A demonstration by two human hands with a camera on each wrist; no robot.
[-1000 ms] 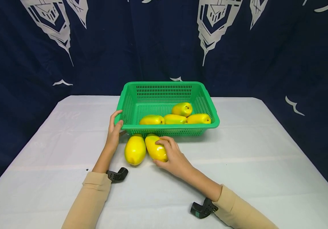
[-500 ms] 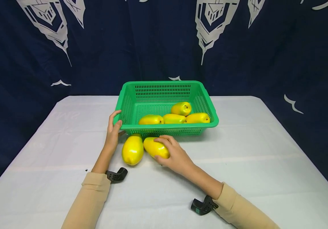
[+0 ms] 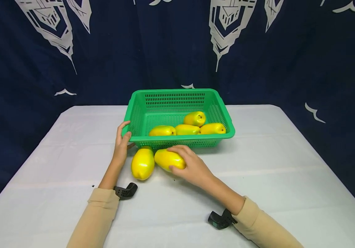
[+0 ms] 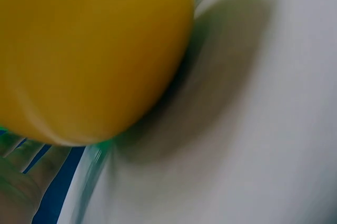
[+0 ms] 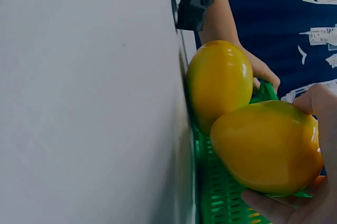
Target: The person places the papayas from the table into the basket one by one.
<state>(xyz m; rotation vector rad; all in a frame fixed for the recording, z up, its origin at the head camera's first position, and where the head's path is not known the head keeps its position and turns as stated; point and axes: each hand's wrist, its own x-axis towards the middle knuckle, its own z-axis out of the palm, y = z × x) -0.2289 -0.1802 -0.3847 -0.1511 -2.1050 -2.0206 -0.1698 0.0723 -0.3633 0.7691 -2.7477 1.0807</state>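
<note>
My right hand (image 3: pixel 192 167) holds a yellow mango (image 3: pixel 167 159) by its right end, fingers over the top and thumb at the near side. The mango lies nearly sideways before the basket's front wall. Close by on its left, a second mango (image 3: pixel 142 164) rests on the table, its blunt tip toward me; it fills much of the left wrist view as a yellow bulge (image 4: pixel 89 50). With my left hand (image 3: pixel 121 144) I grip the left front corner of the green basket (image 3: pixel 183 137), thumb on the rim. Whether the held mango touches the table, I cannot tell.
Several more mangoes (image 3: pixel 162 130) lie inside the basket toward its front and right. White cloth (image 3: pixel 258 165) covers the table. A dark blue patterned curtain (image 3: pixel 177 44) hangs behind. Each wrist wears a black camera (image 3: pixel 126 191).
My right hand has turned its mango from pointing toward me to nearly sideways, shifting it slightly right. My left hand keeps its grip on the basket corner.
</note>
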